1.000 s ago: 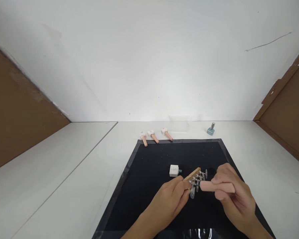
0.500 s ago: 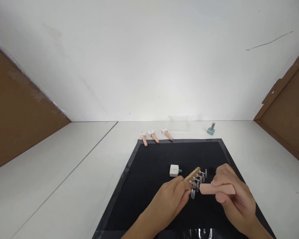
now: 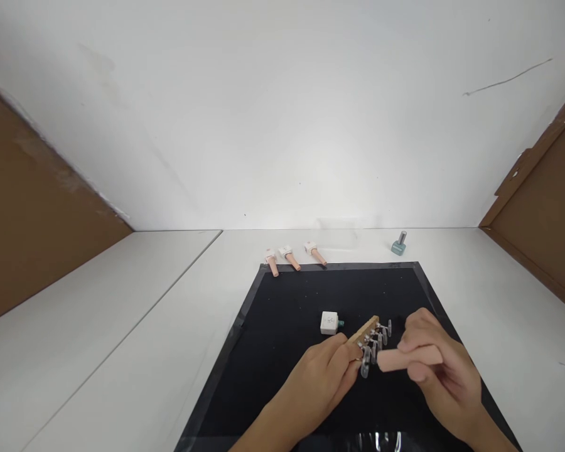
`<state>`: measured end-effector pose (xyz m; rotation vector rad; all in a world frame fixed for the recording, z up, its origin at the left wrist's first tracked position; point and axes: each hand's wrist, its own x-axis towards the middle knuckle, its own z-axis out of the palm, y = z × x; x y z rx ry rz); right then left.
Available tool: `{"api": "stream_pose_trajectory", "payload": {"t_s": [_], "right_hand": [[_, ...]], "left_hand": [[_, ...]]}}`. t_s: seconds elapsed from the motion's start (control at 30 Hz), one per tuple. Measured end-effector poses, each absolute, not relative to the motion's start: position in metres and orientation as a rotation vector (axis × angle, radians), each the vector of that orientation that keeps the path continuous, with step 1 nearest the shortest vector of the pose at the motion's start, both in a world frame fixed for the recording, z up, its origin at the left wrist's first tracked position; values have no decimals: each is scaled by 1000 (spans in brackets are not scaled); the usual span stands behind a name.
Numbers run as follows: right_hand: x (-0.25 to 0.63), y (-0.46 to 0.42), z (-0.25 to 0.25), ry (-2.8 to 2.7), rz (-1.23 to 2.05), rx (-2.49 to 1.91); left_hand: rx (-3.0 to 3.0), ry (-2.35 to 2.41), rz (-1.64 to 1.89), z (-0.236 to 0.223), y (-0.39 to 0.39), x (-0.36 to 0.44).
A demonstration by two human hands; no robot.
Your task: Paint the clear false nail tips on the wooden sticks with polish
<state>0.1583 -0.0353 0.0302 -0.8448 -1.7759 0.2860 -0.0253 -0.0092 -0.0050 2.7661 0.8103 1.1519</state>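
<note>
My left hand (image 3: 316,384) is closed around the near end of a wooden nail-tip stand (image 3: 366,329). Several clear false nail tips (image 3: 366,363) stick out from the stand's right side on small stems. Between the thumb and fingers of my right hand (image 3: 449,380) is a pink nail polish cap (image 3: 409,358), held almost level just right of the nearest tips. Its brush cannot be made out. Left of the stand, an uncapped white nail polish bottle (image 3: 329,322) with a teal neck is on the black mat (image 3: 282,314).
Three white bottles with pink caps (image 3: 289,258) lie along the mat's far edge. A teal polish bottle (image 3: 398,245) with a silver cap stands at the back right. Near the wall is a faint clear tray (image 3: 338,236). Brown panels (image 3: 37,201) flank the white table.
The pink cap has tilted slightly, its right end rising a little as my right hand shifts. My left hand and the stand stay nearly still.
</note>
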Motion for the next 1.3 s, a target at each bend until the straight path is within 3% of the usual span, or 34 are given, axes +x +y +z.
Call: {"api": "stream_pose_trajectory", "payload": {"t_s": [1.3], "right_hand": [[156,-35,32,-1748,327,-832]], "left_hand": [[2838,841,1169,-5,-10,-23]]}}
